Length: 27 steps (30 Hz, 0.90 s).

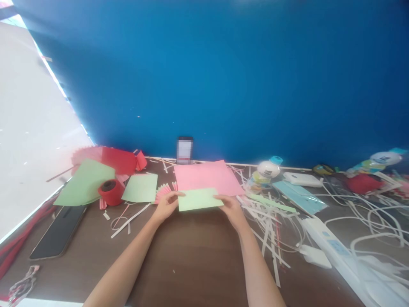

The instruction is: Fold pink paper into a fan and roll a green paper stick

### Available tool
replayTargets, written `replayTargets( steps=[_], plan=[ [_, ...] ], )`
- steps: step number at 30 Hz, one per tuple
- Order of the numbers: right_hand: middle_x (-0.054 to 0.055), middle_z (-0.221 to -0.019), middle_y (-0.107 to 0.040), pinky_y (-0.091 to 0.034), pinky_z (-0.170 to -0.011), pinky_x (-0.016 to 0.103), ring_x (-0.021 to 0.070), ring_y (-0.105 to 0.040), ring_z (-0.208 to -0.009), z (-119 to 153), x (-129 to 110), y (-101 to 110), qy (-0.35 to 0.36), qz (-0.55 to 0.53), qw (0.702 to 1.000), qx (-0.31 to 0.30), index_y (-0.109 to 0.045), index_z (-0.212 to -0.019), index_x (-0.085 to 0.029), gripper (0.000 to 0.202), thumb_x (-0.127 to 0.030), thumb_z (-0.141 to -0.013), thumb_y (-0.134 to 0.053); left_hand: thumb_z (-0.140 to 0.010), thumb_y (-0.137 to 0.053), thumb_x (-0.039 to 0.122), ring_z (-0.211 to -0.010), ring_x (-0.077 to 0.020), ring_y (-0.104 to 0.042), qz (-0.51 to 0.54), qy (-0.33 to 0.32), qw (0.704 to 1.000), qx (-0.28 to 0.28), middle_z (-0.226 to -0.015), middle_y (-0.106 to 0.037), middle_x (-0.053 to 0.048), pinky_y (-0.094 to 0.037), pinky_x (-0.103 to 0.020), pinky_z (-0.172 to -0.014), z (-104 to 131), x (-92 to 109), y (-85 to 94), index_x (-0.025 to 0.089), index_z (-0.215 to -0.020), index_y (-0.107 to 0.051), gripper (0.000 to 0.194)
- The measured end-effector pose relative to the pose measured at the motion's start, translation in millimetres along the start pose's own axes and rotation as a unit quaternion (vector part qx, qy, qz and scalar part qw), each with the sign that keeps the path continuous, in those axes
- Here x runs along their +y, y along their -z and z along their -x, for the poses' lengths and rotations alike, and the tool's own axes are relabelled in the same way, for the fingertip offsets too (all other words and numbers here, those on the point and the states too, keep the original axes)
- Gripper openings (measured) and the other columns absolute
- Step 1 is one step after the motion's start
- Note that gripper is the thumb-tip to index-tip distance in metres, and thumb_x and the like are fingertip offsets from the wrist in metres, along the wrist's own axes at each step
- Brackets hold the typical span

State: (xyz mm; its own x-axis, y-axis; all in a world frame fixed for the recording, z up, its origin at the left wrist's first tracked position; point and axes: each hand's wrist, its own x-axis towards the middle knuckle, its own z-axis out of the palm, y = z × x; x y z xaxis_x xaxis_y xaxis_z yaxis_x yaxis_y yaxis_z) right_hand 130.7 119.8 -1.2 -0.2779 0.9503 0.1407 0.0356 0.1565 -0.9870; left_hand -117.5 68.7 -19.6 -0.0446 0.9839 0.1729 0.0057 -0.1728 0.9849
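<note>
From here, the green paper [200, 200] is between the two hands, at the near edge of a pink sheet [207, 174] on the desk [188, 260]. Fingers of the left hand [166, 205] pinch its left end; fingers of the right hand [232, 211] pinch its right end. Expect a light, flexible piece, not slippery but easily creased or torn. Grip both short ends near the corners, with light pressure only

We can read no text: the labels [267, 168] on two bottles [262, 175] along the desk's [191, 264] back edge are blurred, the small screen [184, 149] there pixelated.
</note>
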Motion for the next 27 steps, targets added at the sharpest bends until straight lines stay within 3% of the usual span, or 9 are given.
replayTargets(
  steps=[5,8,14,19,23,27],
  plan=[
    [0.003,-0.094,-0.066,-0.040,-0.089,0.040,0.0210,-0.058,-0.093,-2,3,-2,0.023,0.036,0.998,0.045,-0.067,-0.083,-0.021,0.024,-0.019,-0.060,-0.062,-0.068,-0.061,0.028,-0.096,-0.0197,-0.056,-0.020,0.003,1.000,-0.009,-0.097,-0.063,-0.007,-0.041,-0.033,-0.088,2,6,-6.1,0.017,-0.089,-0.064,0.024],
    [0.003,-0.094,-0.066,-0.039,-0.090,0.040,0.0209,-0.057,-0.093,-3,5,-1,0.032,0.064,0.996,0.046,-0.067,-0.084,-0.021,0.024,-0.018,-0.061,-0.060,-0.069,-0.060,0.030,-0.092,-0.0192,-0.057,-0.026,0.019,0.999,-0.004,-0.094,-0.064,-0.007,-0.043,-0.032,-0.085,1,4,-6.9,0.017,-0.085,-0.065,0.022],
    [0.002,-0.087,-0.067,-0.042,-0.085,0.038,0.0206,-0.059,-0.087,-2,0,-2,0.032,0.080,0.996,0.030,-0.067,-0.079,-0.021,0.018,-0.020,-0.063,-0.059,-0.070,-0.055,0.021,-0.100,-0.0194,-0.054,-0.050,0.001,0.999,0.010,-0.104,-0.061,-0.006,-0.042,-0.033,-0.088,-3,-9,-2.1,0.018,-0.097,-0.062,0.028],
    [0.002,-0.087,-0.067,-0.045,-0.081,0.036,0.0211,-0.060,-0.086,-1,-4,-3,0.036,0.096,0.994,0.032,-0.067,-0.080,-0.022,0.019,-0.024,-0.063,-0.061,-0.073,-0.052,0.024,-0.084,-0.0168,-0.059,-0.088,0.004,0.996,0.003,-0.098,-0.064,-0.005,-0.047,-0.030,-0.077,-3,-12,1.4,0.019,-0.093,-0.064,0.024],
    [0.003,-0.085,-0.068,-0.045,-0.081,0.038,0.0222,-0.061,-0.084,-1,-3,-5,0.047,0.143,0.988,0.043,-0.068,-0.077,-0.022,0.015,-0.030,-0.067,-0.060,-0.075,-0.052,0.033,-0.066,-0.0140,-0.058,-0.104,-0.010,0.994,0.012,-0.080,-0.066,-0.003,-0.049,-0.027,-0.065,-3,-6,1.6,0.017,-0.084,-0.066,0.024],
    [0.004,-0.087,-0.068,-0.044,-0.083,0.039,0.0228,-0.060,-0.086,-2,-1,-10,0.060,0.139,0.987,0.063,-0.068,-0.073,-0.021,0.016,-0.033,-0.067,-0.062,-0.075,-0.052,0.035,-0.063,-0.0136,-0.057,-0.107,-0.026,0.993,0.035,-0.071,-0.065,-0.003,-0.048,-0.025,-0.062,-2,2,-0.7,0.016,-0.076,-0.067,0.024]
  ],
)
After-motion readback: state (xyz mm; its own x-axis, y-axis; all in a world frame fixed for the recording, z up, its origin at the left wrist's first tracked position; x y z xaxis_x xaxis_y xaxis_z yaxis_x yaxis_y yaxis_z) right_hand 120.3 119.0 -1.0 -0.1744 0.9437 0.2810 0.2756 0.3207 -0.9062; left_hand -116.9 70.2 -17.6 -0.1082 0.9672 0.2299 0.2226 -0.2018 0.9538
